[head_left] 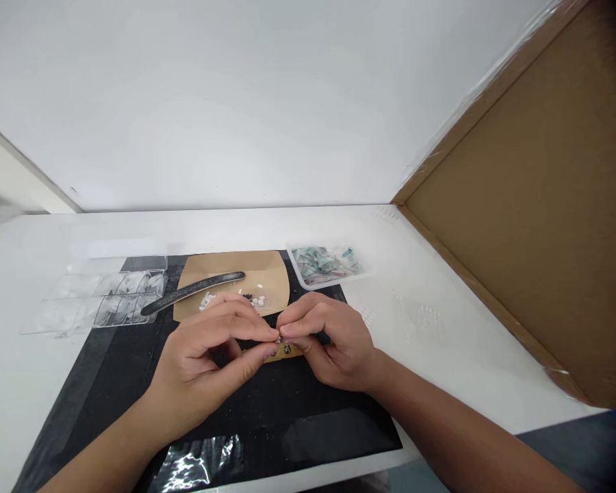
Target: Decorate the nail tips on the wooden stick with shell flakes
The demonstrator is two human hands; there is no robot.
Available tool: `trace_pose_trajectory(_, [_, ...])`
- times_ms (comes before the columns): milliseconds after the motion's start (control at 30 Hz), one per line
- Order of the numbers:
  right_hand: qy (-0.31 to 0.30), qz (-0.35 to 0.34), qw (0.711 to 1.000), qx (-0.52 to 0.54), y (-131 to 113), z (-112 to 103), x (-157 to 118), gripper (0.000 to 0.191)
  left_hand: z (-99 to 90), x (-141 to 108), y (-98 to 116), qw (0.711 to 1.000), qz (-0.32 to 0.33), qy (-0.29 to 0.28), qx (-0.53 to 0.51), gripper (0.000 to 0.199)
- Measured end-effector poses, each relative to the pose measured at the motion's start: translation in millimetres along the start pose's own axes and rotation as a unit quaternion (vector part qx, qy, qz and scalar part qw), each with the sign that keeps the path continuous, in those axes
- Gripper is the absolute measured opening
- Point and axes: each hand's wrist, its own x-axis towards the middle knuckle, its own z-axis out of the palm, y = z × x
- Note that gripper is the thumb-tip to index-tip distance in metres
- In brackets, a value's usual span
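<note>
My left hand [200, 359] and my right hand [336, 339] meet over the black mat [267, 418], thumb and fingertips of each pinched together. Between their tips is a tiny, shiny piece, mostly covered by the fingers and too small to name. Just under the fingertips lies a yellowish strip [272, 357] with small dark, metallic-looking bits on it, partly hidden by the hands. Behind them, a brown paper sheet [236, 263] bears small white pieces [259, 301]. A curved dark nail file [192, 291] rests across the sheet's left side, its lower end reaching over a clear compartment box [128, 298].
The clear box, lid raised, holds whitish pieces at the left. A translucent tub [308, 284] of small green-tinted packets stands behind my right hand. Faint clear pieces [430, 315] lie on the white table [456, 370]. A cardboard panel [534, 205] borders the right side.
</note>
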Motion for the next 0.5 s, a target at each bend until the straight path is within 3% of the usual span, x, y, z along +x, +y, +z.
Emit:
trace_pose_trajectory(100, [-0.011,-0.001,1.0,-0.009,0.6,-0.2,0.2,0.014,-1.1,0.2,0.9,1.0,0.0,-0.014,0.012,0.014])
trace_pose_trajectory(200, [-0.019,-0.009,1.0,-0.018,1.9,-0.2,-0.5,0.015,-3.4,-0.3,2.8,0.998,-0.043,-0.042,0.026,0.01])
trace_pose_trajectory(500, [-0.018,-0.046,0.999,-0.017,-2.7,1.1,2.1,0.016,-7.6,2.8,8.5,0.992,-0.091,-0.09,-0.019,0.017])
